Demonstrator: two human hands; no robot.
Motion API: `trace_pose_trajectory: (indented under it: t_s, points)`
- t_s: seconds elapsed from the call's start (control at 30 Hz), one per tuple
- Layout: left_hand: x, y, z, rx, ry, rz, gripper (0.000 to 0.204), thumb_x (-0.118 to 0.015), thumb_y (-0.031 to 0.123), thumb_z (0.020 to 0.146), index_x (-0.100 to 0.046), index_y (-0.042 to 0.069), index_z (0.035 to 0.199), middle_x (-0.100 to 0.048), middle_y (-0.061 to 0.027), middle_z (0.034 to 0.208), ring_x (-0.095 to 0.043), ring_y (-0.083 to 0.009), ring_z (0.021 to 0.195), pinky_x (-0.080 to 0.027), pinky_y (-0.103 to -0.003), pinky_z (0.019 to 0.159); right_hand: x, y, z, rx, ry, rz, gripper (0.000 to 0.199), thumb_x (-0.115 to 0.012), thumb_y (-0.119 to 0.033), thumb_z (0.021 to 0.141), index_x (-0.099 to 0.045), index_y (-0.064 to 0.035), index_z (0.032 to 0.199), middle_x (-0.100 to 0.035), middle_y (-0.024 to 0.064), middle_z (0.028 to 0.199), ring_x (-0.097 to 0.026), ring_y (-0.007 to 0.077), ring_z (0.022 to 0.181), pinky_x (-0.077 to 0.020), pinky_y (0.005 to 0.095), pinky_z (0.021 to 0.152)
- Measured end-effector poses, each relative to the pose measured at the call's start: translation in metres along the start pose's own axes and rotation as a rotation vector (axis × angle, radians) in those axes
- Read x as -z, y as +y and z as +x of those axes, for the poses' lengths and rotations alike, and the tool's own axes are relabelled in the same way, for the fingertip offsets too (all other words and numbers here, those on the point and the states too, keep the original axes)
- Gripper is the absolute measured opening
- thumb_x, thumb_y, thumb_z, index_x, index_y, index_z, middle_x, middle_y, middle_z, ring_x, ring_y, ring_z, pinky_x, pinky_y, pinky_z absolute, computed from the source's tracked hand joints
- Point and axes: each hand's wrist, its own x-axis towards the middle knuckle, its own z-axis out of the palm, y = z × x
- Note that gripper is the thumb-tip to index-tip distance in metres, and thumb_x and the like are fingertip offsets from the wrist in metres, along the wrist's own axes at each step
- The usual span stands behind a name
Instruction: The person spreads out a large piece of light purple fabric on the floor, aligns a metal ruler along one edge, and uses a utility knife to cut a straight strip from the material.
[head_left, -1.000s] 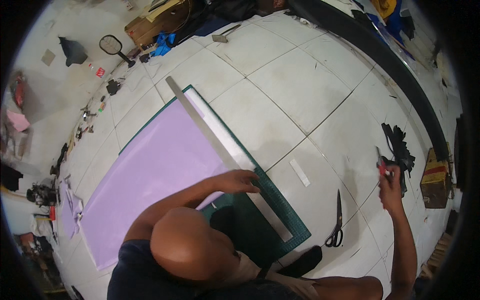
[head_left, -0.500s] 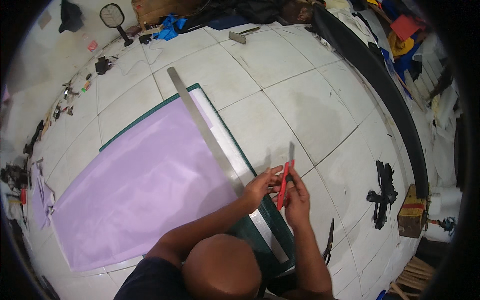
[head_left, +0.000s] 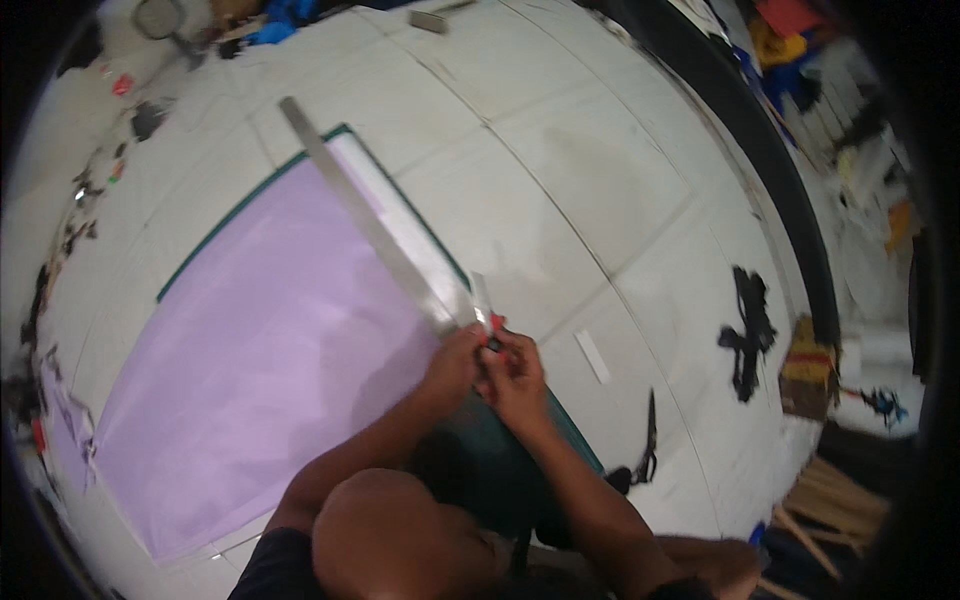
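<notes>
A red utility knife (head_left: 497, 322) with a long pale blade is between my two hands, over the edge of the green cutting mat (head_left: 490, 480). My right hand (head_left: 517, 382) is closed on its body. My left hand (head_left: 455, 365) is closed at the knife too, its fingers partly hidden and blurred. Just beyond my left hand, a steel ruler (head_left: 360, 212) lies slantwise over a large lilac sheet (head_left: 250, 350). Along the ruler's right side a white strip of material (head_left: 412, 218) shows on the mat.
A short white strip (head_left: 592, 356) lies on the floor right of my hands. Black scissors (head_left: 650, 440) and a black strappy bundle (head_left: 747, 335) are farther right. A long black roll (head_left: 770, 150) curves down to a box (head_left: 808, 370). Small clutter (head_left: 85, 200) lines the left wall.
Both hands have come left and closer together with the knife, toward the ruler's near end. A white strip now lies on the floor, and the mat's near part shows no white. The view has shifted.
</notes>
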Motion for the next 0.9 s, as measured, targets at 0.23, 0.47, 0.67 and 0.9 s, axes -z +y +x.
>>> trace_pose_trajectory:
  t_s: [0.23, 0.47, 0.67, 0.9]
  points:
    - [0.045, -0.009, 0.012, -0.116, 0.062, 0.129, 0.043, -0.048, 0.028, 0.098, -0.051, -0.001, 0.129, -0.061, -0.0138, 0.113, -0.059, -0.0234, 0.105, -0.047, -0.034, 0.092, -0.006, 0.000, 0.000, -0.061, -0.044, -0.098, 0.047, -0.067, -0.022, 0.090, -0.042, -0.0083, 0.128, -0.060, 0.0110, 0.097, -0.061, 0.0157, 0.078, -0.0524, 0.0305, 0.060]
    - [0.171, 0.105, 0.041, -0.684, 0.638, 1.429, 0.071, -0.063, 0.033, 0.088, -0.035, -0.005, 0.142, -0.035, -0.0269, 0.146, -0.033, -0.0385, 0.136, -0.023, -0.045, 0.114, 0.024, 0.027, -0.022, -0.092, -0.013, -0.546, 0.055, -0.068, -0.036, 0.088, -0.044, -0.0043, 0.127, -0.066, 0.0189, 0.104, -0.067, 0.0328, 0.087, -0.0519, 0.0415, 0.075]
    - [0.191, 0.132, 0.076, -0.455, 0.581, 1.814, 0.080, -0.065, 0.046, 0.082, -0.042, -0.008, 0.136, -0.034, -0.0298, 0.146, -0.030, -0.0446, 0.137, -0.025, -0.050, 0.113, 0.047, 0.044, -0.036, -0.076, -0.024, -0.776, 0.046, -0.072, -0.030, 0.084, -0.050, -0.0034, 0.116, -0.063, 0.0181, 0.100, -0.064, 0.0373, 0.089, -0.0504, 0.0454, 0.077]
    - [0.191, 0.142, 0.065, -0.495, 0.580, 1.815, 0.081, -0.070, 0.048, 0.078, -0.043, -0.002, 0.135, -0.044, -0.0271, 0.136, -0.041, -0.0415, 0.128, -0.038, -0.047, 0.104, 0.045, 0.051, -0.046, 0.107, -0.100, -0.983, 0.048, -0.080, -0.026, 0.076, -0.050, -0.0026, 0.107, -0.059, 0.0183, 0.094, -0.062, 0.0380, 0.085, -0.0495, 0.0456, 0.072]
